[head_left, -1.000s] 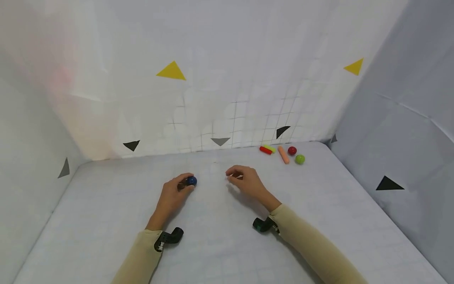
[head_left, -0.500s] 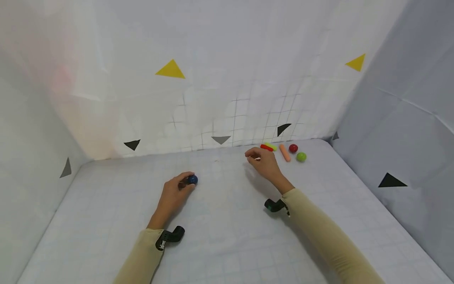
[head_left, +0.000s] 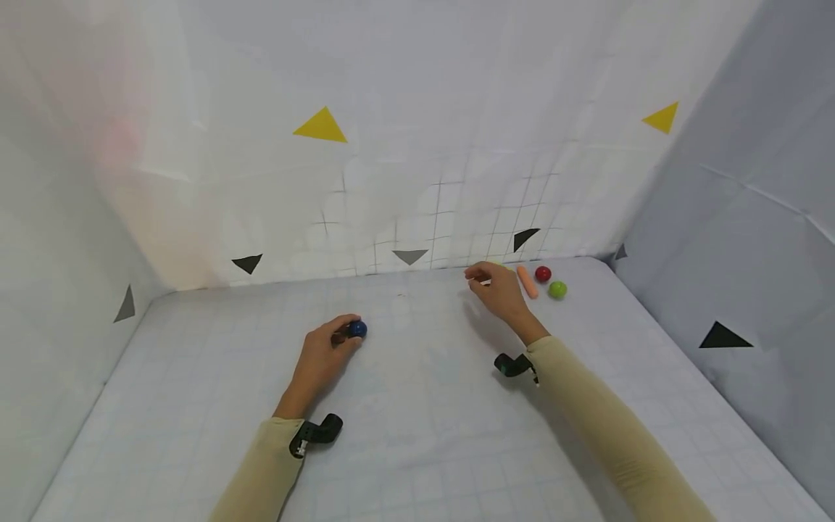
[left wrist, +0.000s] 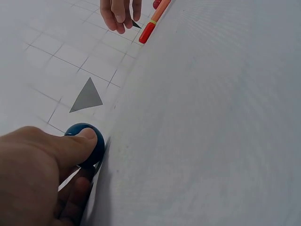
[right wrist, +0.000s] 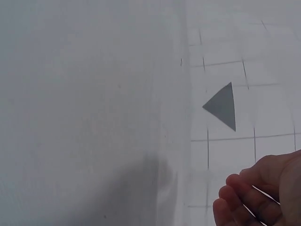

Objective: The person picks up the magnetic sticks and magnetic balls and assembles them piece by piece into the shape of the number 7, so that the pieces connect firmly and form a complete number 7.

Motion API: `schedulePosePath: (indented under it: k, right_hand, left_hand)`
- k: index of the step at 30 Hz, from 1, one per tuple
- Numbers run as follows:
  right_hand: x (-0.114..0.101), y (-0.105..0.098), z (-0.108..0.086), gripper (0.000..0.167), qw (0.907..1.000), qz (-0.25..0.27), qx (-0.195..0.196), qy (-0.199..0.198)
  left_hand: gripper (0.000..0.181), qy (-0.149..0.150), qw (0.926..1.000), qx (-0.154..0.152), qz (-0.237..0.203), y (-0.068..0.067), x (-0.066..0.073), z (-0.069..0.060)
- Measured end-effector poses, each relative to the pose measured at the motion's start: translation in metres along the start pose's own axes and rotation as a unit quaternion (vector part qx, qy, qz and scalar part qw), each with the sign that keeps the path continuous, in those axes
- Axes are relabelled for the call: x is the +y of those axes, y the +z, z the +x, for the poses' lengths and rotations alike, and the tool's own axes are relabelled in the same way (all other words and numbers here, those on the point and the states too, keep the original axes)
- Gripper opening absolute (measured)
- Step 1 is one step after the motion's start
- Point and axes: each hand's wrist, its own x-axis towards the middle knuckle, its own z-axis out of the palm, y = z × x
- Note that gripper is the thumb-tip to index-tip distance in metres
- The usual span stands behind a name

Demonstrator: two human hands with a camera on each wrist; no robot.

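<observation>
My left hand (head_left: 320,362) pinches a small dark blue ball (head_left: 358,329) between thumb and fingers, low over the white table. In the left wrist view the thumb lies across the blue ball (left wrist: 99,149), covering part of it. My right hand (head_left: 499,290) hovers near the back of the table with loosely curled fingers and nothing in them. It hides most of a red and yellow-green pair of short sticks in the head view; the red stick (left wrist: 147,34) shows in the left wrist view. Just right of that hand lies an orange stick (head_left: 527,282).
A red ball (head_left: 543,274) and a green ball (head_left: 557,290) lie beyond the orange stick at the back right. White sheet walls with yellow, grey and black triangles enclose the table (head_left: 417,406) at the back and sides.
My right hand has moved right and toward the back, now covering the red and yellow-green sticks. The left hand stays nearly in place with the blue ball.
</observation>
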Motion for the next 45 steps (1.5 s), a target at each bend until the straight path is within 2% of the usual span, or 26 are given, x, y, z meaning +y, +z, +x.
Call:
schedulePosePath:
  k: [8,11,15,18,26,32,45]
  right_hand:
    - [0.010,-0.009,0.008,0.020,0.9986,0.009,-0.009,0.051]
    - [0.015,-0.011,0.011,0.022,0.9979,-0.014,-0.008,0.062]
    - [0.024,-0.011,0.014,0.024,0.9940,-0.071,-0.003,0.083]
    - [0.029,-0.011,0.016,0.026,0.9915,-0.086,-0.008,0.098]
    - [0.039,-0.009,0.024,0.032,0.9883,-0.098,-0.031,0.112]
    - [0.043,-0.008,0.027,0.035,0.9868,-0.116,-0.039,0.106]
    - [0.046,-0.010,0.025,0.030,0.9805,-0.139,-0.061,0.125]
  left_hand:
    - [0.043,0.008,0.9999,0.007,0.005,0.002,-0.001,0.001]
    - [0.042,0.004,0.9999,0.004,0.008,0.001,-0.001,0.001]
    - [0.042,0.001,1.0000,-0.001,0.007,0.001,0.000,0.001]
    - [0.041,0.001,1.0000,0.001,0.006,0.001,0.001,0.000]
    - [0.041,-0.003,1.0000,0.002,0.009,0.001,-0.001,0.000]
    - [0.040,-0.001,1.0000,0.004,0.003,0.000,-0.002,0.000]
    - [0.040,-0.005,1.0000,0.006,0.002,0.001,0.000,-0.001]
